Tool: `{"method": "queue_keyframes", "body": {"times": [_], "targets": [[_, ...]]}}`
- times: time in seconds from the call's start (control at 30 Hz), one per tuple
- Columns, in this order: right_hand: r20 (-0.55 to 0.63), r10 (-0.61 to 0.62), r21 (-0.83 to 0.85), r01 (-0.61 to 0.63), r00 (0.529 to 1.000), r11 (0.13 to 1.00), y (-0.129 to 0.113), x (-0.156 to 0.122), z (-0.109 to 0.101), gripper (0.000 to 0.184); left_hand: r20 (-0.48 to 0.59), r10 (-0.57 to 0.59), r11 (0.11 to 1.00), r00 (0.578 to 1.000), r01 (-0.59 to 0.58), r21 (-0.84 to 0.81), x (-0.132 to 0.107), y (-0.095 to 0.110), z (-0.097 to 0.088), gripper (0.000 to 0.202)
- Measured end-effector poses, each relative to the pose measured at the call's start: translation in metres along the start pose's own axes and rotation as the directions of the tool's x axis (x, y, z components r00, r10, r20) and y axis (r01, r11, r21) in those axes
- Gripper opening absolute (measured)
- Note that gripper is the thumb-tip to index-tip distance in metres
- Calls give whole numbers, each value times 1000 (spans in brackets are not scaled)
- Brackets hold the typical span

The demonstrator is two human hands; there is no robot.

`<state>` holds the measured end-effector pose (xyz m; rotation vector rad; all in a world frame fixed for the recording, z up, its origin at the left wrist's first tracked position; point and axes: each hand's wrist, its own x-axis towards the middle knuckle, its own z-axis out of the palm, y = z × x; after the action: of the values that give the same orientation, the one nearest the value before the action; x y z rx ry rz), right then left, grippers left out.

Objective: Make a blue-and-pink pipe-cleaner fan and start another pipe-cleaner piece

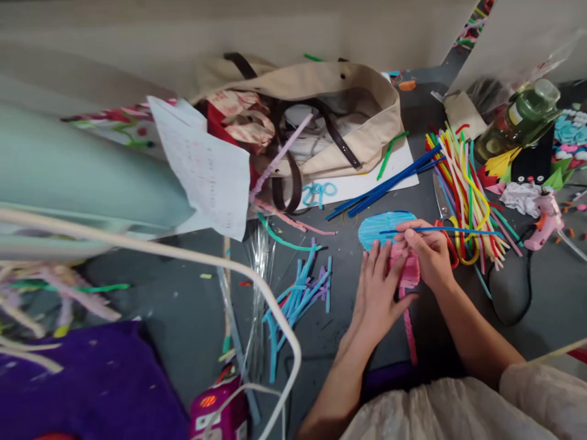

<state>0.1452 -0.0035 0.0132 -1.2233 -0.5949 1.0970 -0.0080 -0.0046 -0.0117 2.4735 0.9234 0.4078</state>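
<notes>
Between the thumb and fingers of my right hand [430,252] is a dark blue pipe cleaner [468,230], held crosswise over a light blue oval [375,223] made of strips laid side by side. My left hand [376,290] lies with fingers stretched out, its fingertips at the oval's lower edge and over a pink piece [411,275]. That pink piece is partly hidden beneath both hands. A narrow pink strip [409,333] extends from it toward my body. Whether the dark blue pipe cleaner touches the oval I cannot tell.
Right of my hands lie a bundle of coloured pipe cleaners [458,189], scissors [452,244], a pink glue gun [545,223] and a green bottle [513,122]. Cut blue pieces [293,302] are at left. A canvas bag [376,116] stands behind; a white cable [206,260] crosses the left foreground.
</notes>
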Motion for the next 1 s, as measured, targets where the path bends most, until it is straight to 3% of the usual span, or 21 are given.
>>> {"method": "queue_keyframes", "body": {"times": [0.23, 0.43, 0.6, 0.83, 1.0], "targets": [[-15, -28, -30, 28, 999, 999, 5, 0, 7, 24, 36, 41, 998, 999, -42, 36, -2, -4, 8, 70], [-9, -109, -57, 108, 994, 993, 9, 1, 6, 27, -46, 98, 995, 994, -98, -4, 1, -8, 12, 69], [32, -205, -141, 208, 978, 968, 17, 4, 1, 28, -29, 30, 999, 999, -31, -36, 10, -5, 12, 58], [94, -252, -196, 266, 963, 944, 25, 6, -2, 28, -74, -17, 998, 997, 12, -69, 8, -1, 8, 50], [45, -395, -368, 383, 917, 847, 12, 15, -24, 27, -118, -128, 991, 985, 123, -55, 11, -7, 6, 47]]}}
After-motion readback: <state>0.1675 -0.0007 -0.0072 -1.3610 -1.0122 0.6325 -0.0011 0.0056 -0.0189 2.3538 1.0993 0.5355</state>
